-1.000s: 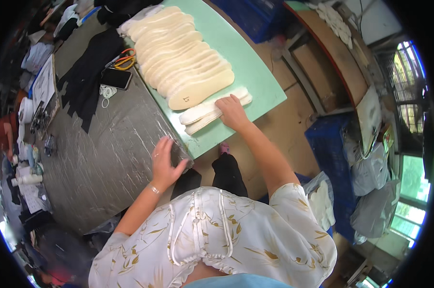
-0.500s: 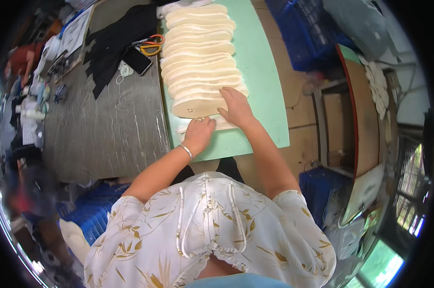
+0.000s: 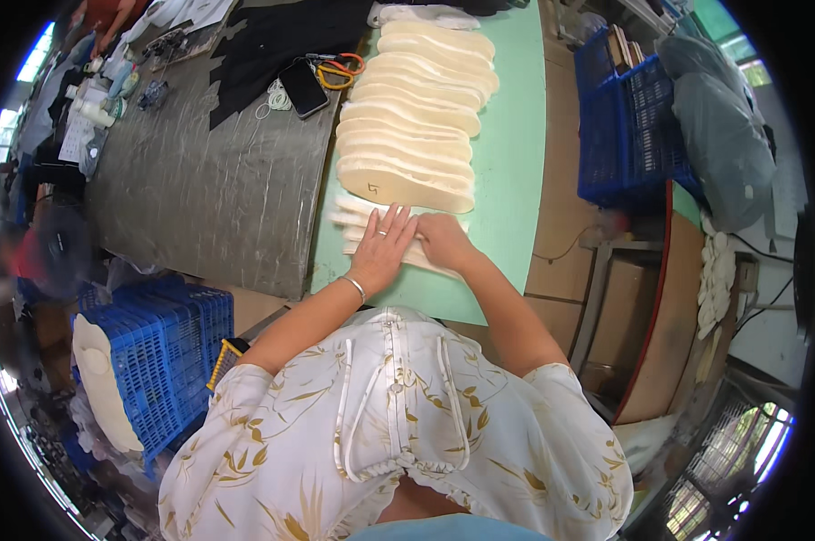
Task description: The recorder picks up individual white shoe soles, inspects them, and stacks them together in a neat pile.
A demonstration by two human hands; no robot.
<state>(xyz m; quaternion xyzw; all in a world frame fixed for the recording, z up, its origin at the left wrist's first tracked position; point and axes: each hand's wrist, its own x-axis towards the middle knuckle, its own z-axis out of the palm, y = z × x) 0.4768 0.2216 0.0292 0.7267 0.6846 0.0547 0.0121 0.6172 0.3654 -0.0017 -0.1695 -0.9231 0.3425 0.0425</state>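
A long row of overlapping cream insoles (image 3: 416, 122) runs along the pale green board, the nearest one lying flat with a small dark mark on it. Just in front of it, a fanned stack of white insoles (image 3: 352, 222) shows mostly as layered edges. My left hand (image 3: 382, 248) lies on that stack with its fingers stretched out, a ring on one finger. Close beside it, my right hand (image 3: 444, 242) has curled fingers closed on the stack's upper layers. The right fingertips are partly hidden.
On the dark table (image 3: 218, 203) to the left are a phone (image 3: 304, 88), orange-handled scissors (image 3: 337, 70), white cord (image 3: 279, 96) and black cloth (image 3: 268, 50). Blue crates (image 3: 178, 347) stand at lower left, more blue crates (image 3: 628, 126) at far right. A wooden-topped cabinet (image 3: 646, 316) is on the right.
My right hand has left the nearest cream insole and come down onto the white stack, its fingers curling. My left fingers have straightened. More white layers show, and the view has shifted.
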